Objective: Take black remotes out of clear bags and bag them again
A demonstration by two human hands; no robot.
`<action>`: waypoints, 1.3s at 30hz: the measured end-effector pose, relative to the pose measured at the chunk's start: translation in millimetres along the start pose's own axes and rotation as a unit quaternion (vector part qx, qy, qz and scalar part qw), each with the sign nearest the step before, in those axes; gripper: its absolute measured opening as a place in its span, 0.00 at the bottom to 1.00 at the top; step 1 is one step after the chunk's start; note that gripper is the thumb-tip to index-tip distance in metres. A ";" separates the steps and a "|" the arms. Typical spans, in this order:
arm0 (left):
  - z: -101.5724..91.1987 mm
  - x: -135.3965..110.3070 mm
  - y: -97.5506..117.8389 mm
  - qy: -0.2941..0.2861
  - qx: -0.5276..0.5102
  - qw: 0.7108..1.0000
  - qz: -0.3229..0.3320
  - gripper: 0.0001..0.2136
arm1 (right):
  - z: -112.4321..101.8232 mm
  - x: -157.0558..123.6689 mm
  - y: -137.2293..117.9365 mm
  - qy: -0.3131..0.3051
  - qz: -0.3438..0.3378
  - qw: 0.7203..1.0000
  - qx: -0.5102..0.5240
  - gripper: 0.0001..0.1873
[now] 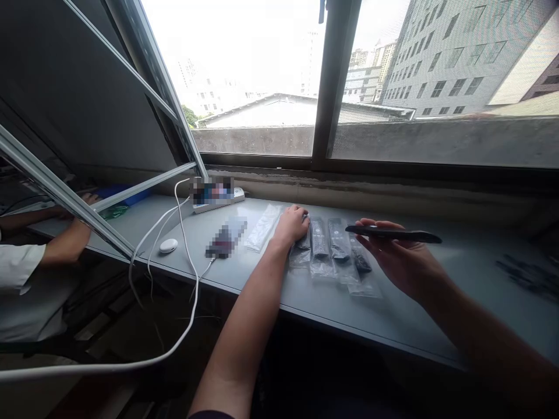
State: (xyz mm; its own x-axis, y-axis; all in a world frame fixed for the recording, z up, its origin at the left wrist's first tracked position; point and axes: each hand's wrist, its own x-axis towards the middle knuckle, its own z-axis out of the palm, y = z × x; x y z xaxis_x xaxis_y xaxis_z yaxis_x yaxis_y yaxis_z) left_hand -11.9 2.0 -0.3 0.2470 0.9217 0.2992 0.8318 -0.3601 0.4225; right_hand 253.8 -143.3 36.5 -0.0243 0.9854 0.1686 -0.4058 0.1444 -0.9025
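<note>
My right hand (pixel 395 247) is raised above the table, closed around a slim black remote control (pixel 393 234) seen edge-on. My left hand (pixel 293 224) lies at the far end of a bagged remote control (pixel 301 247), its fingers curled over it; the fingertips are partly hidden. To the right of that hand, several more dark remote controls in clear plastic bags lie in a row, among them one bagged remote (pixel 320 240) and another bagged remote (pixel 339 240). Flat clear plastic bags (pixel 264 227) are on the left side of my left hand.
A blurred-out phone (pixel 226 237) on a cable, a round white object (pixel 168 246) and a white power strip (pixel 218 201) stand left. White cable (pixel 194 291) hangs over the edge. Dark items (pixel 526 276) lie far right. Beyond a metal frame (pixel 144 180) is another person's arm (pixel 65 244).
</note>
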 end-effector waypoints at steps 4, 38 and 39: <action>0.9 -0.1 -0.1 0.003 0.002 1.000 0.001 0.15 | 1.5 0.4 -1.1 -0.003 -0.004 1.000 -0.002 0.17; -0.5 -1.0 0.7 -0.006 0.008 1.000 0.000 0.16 | 6.6 -3.0 -7.8 0.051 0.099 0.993 0.036 0.09; -0.6 -1.1 1.0 -0.006 0.008 1.000 -0.001 0.16 | 6.4 -3.0 -7.5 0.045 0.099 0.993 0.035 0.09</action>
State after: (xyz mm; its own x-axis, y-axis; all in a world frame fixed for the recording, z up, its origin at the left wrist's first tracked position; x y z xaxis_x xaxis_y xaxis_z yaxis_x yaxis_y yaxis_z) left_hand -11.7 0.6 0.3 0.2514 0.9237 0.2892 0.8402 -0.3566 0.4085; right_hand 251.1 -147.9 45.3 -0.0302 0.9984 -0.0481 -0.4631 -0.0566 -0.8845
